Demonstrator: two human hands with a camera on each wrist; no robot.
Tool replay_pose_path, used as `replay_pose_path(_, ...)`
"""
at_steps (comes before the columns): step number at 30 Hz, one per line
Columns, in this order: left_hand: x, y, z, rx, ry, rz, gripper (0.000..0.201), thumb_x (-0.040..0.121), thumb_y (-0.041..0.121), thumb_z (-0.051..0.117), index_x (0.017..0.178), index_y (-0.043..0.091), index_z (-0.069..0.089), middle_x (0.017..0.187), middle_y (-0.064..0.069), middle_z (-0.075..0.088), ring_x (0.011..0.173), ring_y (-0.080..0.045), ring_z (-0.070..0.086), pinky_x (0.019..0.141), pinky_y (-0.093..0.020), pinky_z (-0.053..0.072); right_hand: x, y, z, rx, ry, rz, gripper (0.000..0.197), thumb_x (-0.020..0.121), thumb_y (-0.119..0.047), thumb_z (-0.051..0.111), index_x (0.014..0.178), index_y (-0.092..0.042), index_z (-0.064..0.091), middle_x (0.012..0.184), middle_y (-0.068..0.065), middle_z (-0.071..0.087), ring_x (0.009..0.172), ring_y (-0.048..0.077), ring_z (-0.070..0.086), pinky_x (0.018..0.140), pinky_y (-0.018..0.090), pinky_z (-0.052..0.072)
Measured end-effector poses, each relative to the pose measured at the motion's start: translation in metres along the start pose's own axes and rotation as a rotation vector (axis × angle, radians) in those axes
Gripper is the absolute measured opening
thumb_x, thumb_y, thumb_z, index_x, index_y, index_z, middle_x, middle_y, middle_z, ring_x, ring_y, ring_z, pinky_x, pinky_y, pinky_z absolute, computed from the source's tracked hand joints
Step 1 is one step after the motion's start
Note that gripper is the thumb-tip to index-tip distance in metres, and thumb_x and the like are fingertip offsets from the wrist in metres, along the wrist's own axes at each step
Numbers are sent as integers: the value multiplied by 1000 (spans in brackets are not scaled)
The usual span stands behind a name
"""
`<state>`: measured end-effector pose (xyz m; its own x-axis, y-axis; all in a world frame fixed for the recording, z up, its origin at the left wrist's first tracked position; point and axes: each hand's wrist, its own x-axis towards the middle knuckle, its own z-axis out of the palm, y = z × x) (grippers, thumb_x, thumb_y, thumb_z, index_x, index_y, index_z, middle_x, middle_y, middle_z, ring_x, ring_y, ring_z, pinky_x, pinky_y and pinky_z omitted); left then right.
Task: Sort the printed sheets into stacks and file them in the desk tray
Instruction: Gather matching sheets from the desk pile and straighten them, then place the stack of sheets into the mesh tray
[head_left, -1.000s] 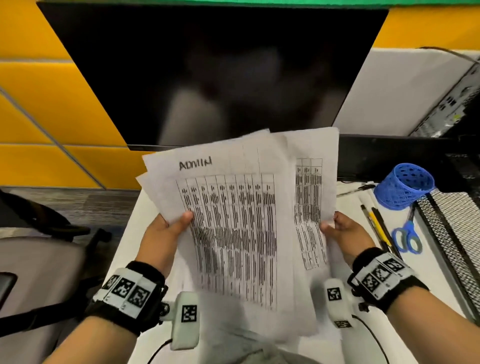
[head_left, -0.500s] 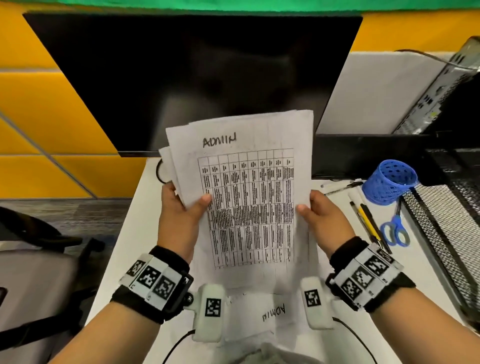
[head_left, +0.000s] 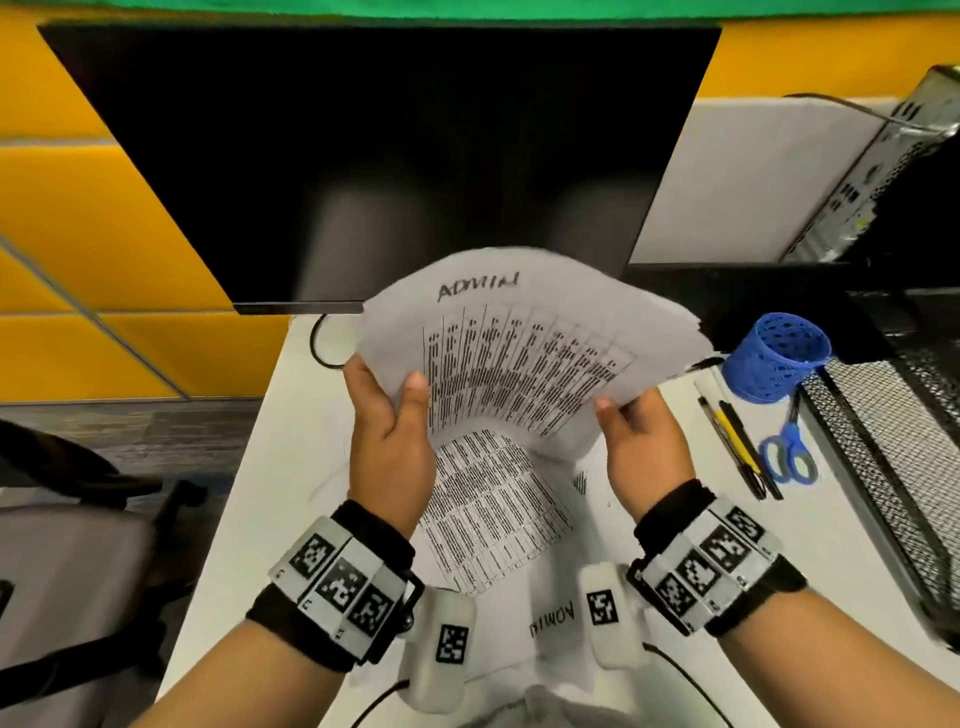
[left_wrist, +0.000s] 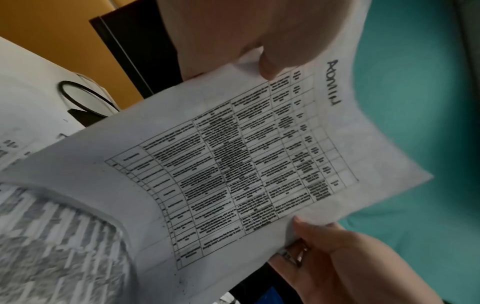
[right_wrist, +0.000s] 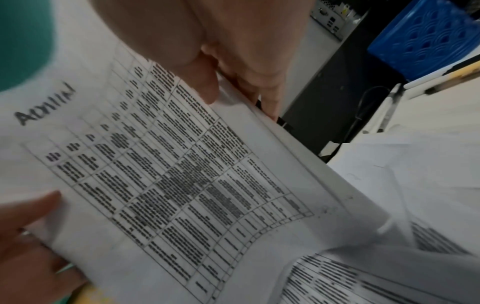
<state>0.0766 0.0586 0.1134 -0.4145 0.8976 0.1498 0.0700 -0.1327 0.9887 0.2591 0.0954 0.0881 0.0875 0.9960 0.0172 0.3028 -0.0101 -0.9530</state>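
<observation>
I hold a stack of printed sheets (head_left: 524, 353) headed "ADMIN" by hand, upright above the white desk (head_left: 280, 467). The stack bows backward and its lower edge meets the paper below. My left hand (head_left: 389, 431) pinches its left edge, thumb on the front. My right hand (head_left: 639, 436) pinches the right edge. In the left wrist view my thumb (left_wrist: 267, 65) presses the sheets (left_wrist: 233, 164). The right wrist view shows the same grip on the sheets (right_wrist: 182, 174). Another printed sheet (head_left: 493, 514), also marked ADMIN, lies flat under the stack. The black mesh desk tray (head_left: 883, 447) stands to the right.
A dark monitor (head_left: 363, 156) stands close behind the sheets. A blue mesh pen cup (head_left: 776, 358), pens (head_left: 737, 441) and blue scissors (head_left: 789, 457) lie between my right hand and the tray. A computer case (head_left: 883, 171) is at the back right, a chair (head_left: 78, 545) at the left.
The fanned sheets have been drawn together into one stack. Both hands have brought it down toward the desk, and it now bows with its lower edge on the flat sheet.
</observation>
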Motion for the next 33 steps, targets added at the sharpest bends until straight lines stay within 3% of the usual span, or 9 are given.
replay_pose_path(3,2,12,4,-33,-21,50,39,99,12,38,113,49,36,110,32,54,105,18,53,95,-11,42,0,-17,1,26,40,-66,28,95,-8,44,122,-9,50,109,-6,60,106,7,56,98,25,45)
replay_pose_path(5,3,16,3,-60,-6,66,33,98,8,39,118,35,36,103,32,56,99,20,54,84,-1,41,-2,-22,-1,90,52,-89,30,94,-5,43,122,-17,46,108,-17,60,100,-12,56,92,8,45)
replay_pose_path(9,0,-3,-4,-20,-41,-27,33,98,13,41,122,36,35,110,28,57,101,16,55,91,-12,45,-7,-8,-1,83,4,-40,28,93,-3,45,111,-25,43,100,-27,55,86,-26,52,70,-8,39)
replay_pose_path(14,-10,-34,-5,115,-168,-194,34,99,16,40,101,50,41,106,27,55,100,9,52,97,-31,44,-17,21,10,-60,-88,108,33,96,-8,40,127,-17,43,109,-11,55,102,5,51,74,0,35)
replay_pose_path(20,-13,-50,-11,154,-127,-347,35,97,18,45,119,46,45,111,19,60,112,-14,58,103,-47,44,-18,27,3,-54,-56,146,38,96,-9,43,132,-21,43,108,-17,51,84,-16,45,59,-11,32)
replay_pose_path(22,-13,-49,-11,140,-90,-353,35,96,16,45,125,36,47,116,14,62,114,-14,57,104,-47,43,-18,27,-3,-37,-43,139,36,95,-9,45,128,-21,44,110,-15,54,88,-12,49,70,-7,35)
replay_pose_path(26,-12,-43,-7,101,-83,-359,38,95,18,47,131,31,47,125,7,62,115,-15,58,103,-47,43,-19,29,-24,8,-53,175,31,91,-12,53,121,-18,46,114,-5,62,106,11,58,101,33,43)
replay_pose_path(30,-16,-34,4,42,-80,-342,38,94,17,48,129,34,49,127,6,62,118,-17,57,105,-50,41,-27,36,-50,-32,-167,215,37,91,-13,53,128,-17,46,123,-3,62,116,15,55,106,40,40)
replay_pose_path(33,-25,-29,15,87,-118,-308,34,95,23,48,115,51,50,124,12,63,117,-13,57,104,-47,42,-29,40,-69,-108,-183,219,21,92,-13,51,113,-18,54,110,-3,66,107,17,59,101,39,43)
